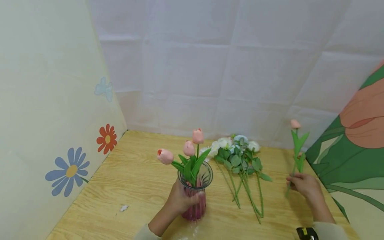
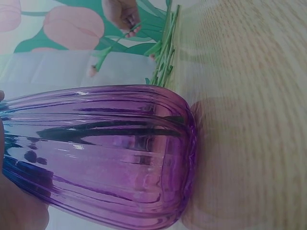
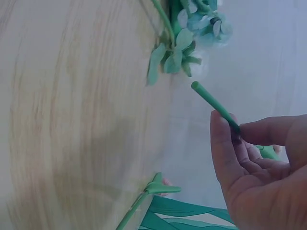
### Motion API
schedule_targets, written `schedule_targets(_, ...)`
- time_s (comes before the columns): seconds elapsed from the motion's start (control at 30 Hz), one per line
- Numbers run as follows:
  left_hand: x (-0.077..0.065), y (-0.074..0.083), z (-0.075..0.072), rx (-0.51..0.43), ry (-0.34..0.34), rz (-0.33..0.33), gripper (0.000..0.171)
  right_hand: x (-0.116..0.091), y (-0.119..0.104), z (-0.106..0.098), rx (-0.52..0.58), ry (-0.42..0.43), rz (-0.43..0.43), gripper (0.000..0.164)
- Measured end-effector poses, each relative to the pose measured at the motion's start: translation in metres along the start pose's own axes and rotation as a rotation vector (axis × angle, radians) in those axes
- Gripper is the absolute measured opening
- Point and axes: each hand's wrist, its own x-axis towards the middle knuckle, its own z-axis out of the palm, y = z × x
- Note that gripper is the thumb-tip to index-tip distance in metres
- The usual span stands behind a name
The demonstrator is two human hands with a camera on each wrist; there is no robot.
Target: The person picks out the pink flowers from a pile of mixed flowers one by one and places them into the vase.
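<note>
My left hand [image 1: 180,200] grips a purple ribbed glass vase [image 1: 194,208] round its side, near the neck. Three pink tulips [image 1: 189,148] with green leaves stand in the vase, one leaning out to the left. In the left wrist view the vase's base [image 2: 187,163] is on or just above the table; I cannot tell which. Over at the right, my right hand [image 1: 307,187] pinches the green stem of a single pink tulip [image 1: 295,124] between thumb and fingers. The stem's lower end [image 3: 195,85] sticks out past the fingertips. Another tulip [image 3: 154,188] lies on the table beyond that hand.
Between the hands lies a bunch of white and pale blue flowers [image 1: 225,142], its stems [image 1: 248,191] pointing toward me. A small white scrap [image 1: 123,208] is on the wooden table [image 1: 144,156] at the left. Printed cloths [image 1: 192,73] enclose the back and sides.
</note>
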Motion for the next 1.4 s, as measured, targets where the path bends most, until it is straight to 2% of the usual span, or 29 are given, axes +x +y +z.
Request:
schedule_targets(0.37, 0.000, 0.001, -0.001, -0.008, -0.013, -0.006, 0.073, -0.011, -0.012, 0.003, 0.028, 0.011, -0.020, 0.054)
schedule_targets(0.73, 0.000, -0.001, 0.000, 0.013, -0.003, 0.009, 0.078, -0.021, -0.022, 0.007, 0.077, 0.025, -0.040, 0.055)
schedule_targets(0.9, 0.000, -0.002, 0.000, 0.032, 0.005, 0.027, 0.076, -0.027, -0.027, 0.011, 0.078, 0.052, -0.057, 0.053)
schedule_targets(1.2, -0.001, -0.003, 0.001, 0.034, 0.029, 0.008, 0.077, -0.034, -0.032, 0.023, 0.091, 0.124, -0.105, 0.045)
schedule_targets(1.4, 0.000, -0.003, 0.001, 0.023, 0.013, 0.025, 0.077, -0.036, -0.037, 0.028, 0.106, 0.128, -0.107, 0.043)
